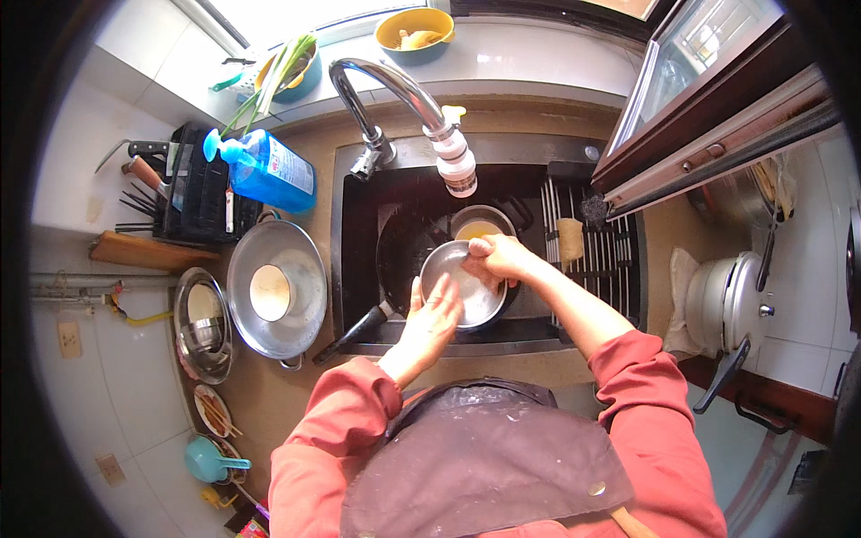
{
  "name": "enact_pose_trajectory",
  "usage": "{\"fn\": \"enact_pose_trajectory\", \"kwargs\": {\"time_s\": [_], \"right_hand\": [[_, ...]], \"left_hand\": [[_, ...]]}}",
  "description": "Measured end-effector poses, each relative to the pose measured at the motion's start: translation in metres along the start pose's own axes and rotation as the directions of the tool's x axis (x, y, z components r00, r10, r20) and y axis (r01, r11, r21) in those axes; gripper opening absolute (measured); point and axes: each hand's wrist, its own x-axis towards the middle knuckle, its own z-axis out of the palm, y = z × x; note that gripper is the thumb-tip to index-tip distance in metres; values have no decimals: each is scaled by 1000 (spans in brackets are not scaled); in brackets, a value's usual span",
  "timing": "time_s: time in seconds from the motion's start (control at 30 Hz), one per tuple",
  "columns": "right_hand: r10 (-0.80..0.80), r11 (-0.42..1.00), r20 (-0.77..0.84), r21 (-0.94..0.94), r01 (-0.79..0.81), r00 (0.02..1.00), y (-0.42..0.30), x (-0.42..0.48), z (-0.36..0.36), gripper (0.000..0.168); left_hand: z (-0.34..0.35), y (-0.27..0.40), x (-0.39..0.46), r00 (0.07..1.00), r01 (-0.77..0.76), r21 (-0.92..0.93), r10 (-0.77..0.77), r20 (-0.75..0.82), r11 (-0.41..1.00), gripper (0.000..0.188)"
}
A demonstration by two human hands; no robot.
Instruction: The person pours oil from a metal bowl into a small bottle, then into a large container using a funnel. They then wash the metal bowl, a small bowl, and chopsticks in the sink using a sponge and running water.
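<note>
Over the dark sink [410, 341] is a round metal bowl [481, 311]. My right hand [504, 259] presses a brownish cloth or scrubber [482, 272] against the bowl's inside at its upper right. My left hand [432, 319] is at the bowl's left rim, fingers spread; whether it bears on the metal I cannot tell. Just behind, a small metal pot [485, 218] has yellowish liquid in it. A dark wok [397, 269] with a black handle lies beneath at the left. The chrome faucet [403, 81] arches above, its white filter nozzle [456, 165] pointing down; no stream of water is visible.
Left of the sink stand a large metal basin [306, 252] holding a white cup, a blue soap bottle [279, 171] and a knife block [195, 188]. A rack [605, 269] with a sponge [570, 240] spans the sink's right side. An open window [706, 114] juts in; a pressure cooker [723, 302] stands right.
</note>
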Motion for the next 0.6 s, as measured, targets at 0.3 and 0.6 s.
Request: {"fn": "enact_pose_trajectory", "kwargs": {"time_s": [0.3,0.6], "right_hand": [[-330,908,-738,-78,412,589,-4,-21,82,36],[-295,420,-283,819,390,912,-10,31,65,25]], "left_hand": [[26,7,18,788,383,-923,-505,351,-44,4],[-7,23,6,770,71,-841,-507,388,-536,34]]}}
